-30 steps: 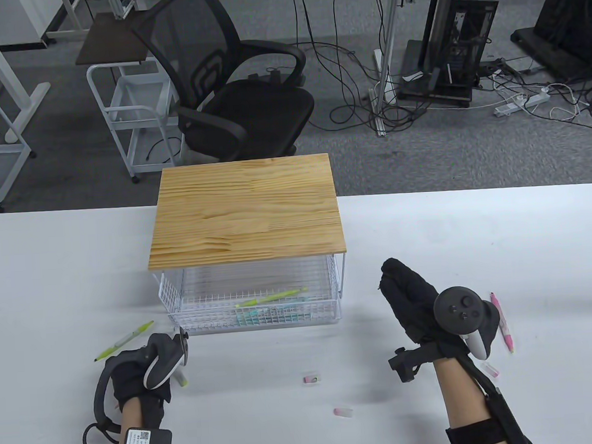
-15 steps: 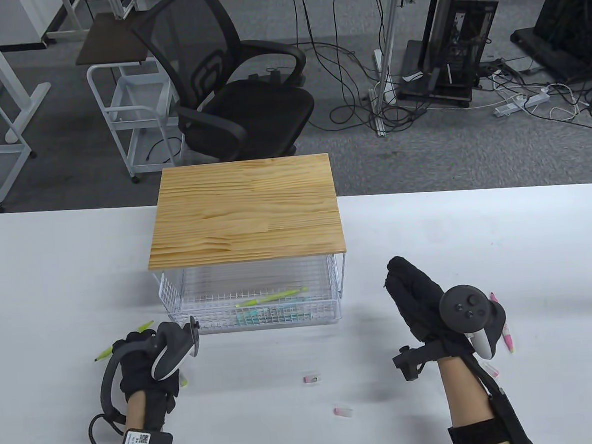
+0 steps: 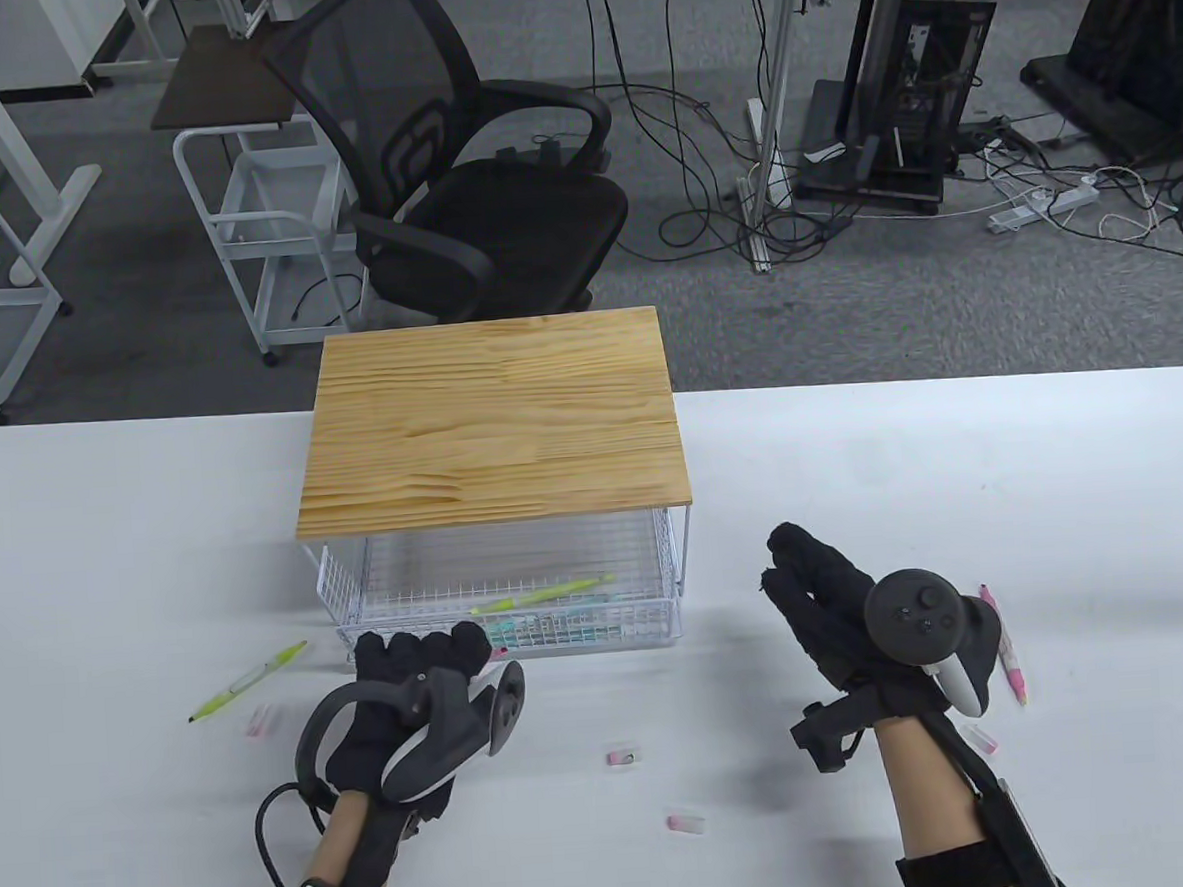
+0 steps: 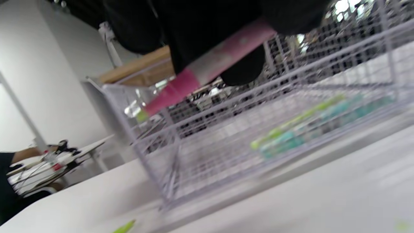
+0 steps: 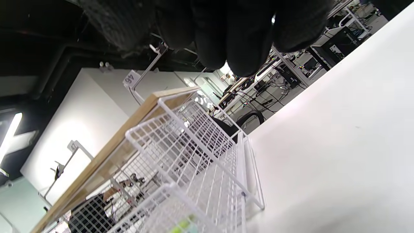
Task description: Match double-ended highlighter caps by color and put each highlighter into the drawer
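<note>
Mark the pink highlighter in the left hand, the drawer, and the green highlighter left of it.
pink highlighter (image 4: 223,58), left wrist view, mid barrel.
drawer (image 3: 653,628), table view, front rim.
green highlighter (image 3: 250,679), table view, mid barrel.

Black mesh office chair (image 3: 465,171) beyond table's far edge. White wheeled cart (image 3: 259,243) at its left. Cables (image 3: 1037,186) across floor, far right.
</note>
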`<state>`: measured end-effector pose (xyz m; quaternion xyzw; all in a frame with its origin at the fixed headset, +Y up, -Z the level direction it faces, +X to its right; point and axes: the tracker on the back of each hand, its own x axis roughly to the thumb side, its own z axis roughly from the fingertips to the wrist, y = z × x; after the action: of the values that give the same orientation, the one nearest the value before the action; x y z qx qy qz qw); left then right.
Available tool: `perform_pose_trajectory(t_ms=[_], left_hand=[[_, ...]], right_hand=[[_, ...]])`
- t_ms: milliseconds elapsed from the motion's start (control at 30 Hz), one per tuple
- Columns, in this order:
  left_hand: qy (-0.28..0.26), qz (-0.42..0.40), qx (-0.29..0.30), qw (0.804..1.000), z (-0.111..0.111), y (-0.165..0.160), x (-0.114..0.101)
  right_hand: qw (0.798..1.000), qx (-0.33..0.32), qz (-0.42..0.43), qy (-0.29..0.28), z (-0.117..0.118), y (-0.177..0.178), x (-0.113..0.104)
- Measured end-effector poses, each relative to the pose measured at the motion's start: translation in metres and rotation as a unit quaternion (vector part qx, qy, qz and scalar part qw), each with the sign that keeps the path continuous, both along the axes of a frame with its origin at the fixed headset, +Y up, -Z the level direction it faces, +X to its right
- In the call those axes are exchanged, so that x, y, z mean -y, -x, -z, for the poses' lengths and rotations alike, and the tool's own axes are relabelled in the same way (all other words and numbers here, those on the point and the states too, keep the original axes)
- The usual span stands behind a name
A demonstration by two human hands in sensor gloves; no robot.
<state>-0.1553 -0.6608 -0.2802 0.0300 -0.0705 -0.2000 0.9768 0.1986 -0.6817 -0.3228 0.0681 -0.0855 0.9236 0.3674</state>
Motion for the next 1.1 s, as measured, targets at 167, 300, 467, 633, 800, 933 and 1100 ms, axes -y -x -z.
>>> perform_pose_trajectory(t_ms=[167, 300, 467, 633, 800, 933, 1100], left_hand=[[-0.068, -0.041, 0.063, 0.995, -0.015, -0.009, -0.011], [-0.080, -0.053, 0.069, 0.993, -0.022, -0.010, -0.017], [-0.090, -0.061, 0.067, 0.992, -0.022, -0.006, -0.018], [-0.085, -0.068, 0.061, 0.992, -0.020, -0.001, -0.017], [-0.079, -0.070, 0.055, 0.993, -0.017, 0.002, -0.014], [-0.077, -0.069, 0.051, 0.993, -0.016, 0.003, -0.014], [-0.072, -0.060, 0.048, 0.994, -0.014, 0.002, -0.010]], right_hand=[[0.995, -0.040, -0.093, 0.011, -0.003, 0.021, -0.002], [0.964, -0.103, -0.240, 0.037, -0.008, 0.052, 0.004], [0.897, -0.208, -0.380, 0.090, -0.019, 0.100, 0.024], [0.840, -0.261, -0.464, 0.108, -0.034, 0.134, 0.042], [0.806, -0.285, -0.507, 0.110, -0.046, 0.154, 0.057], [0.790, -0.290, -0.530, 0.103, -0.053, 0.162, 0.065], [0.777, -0.293, -0.548, 0.100, -0.055, 0.168, 0.074]])
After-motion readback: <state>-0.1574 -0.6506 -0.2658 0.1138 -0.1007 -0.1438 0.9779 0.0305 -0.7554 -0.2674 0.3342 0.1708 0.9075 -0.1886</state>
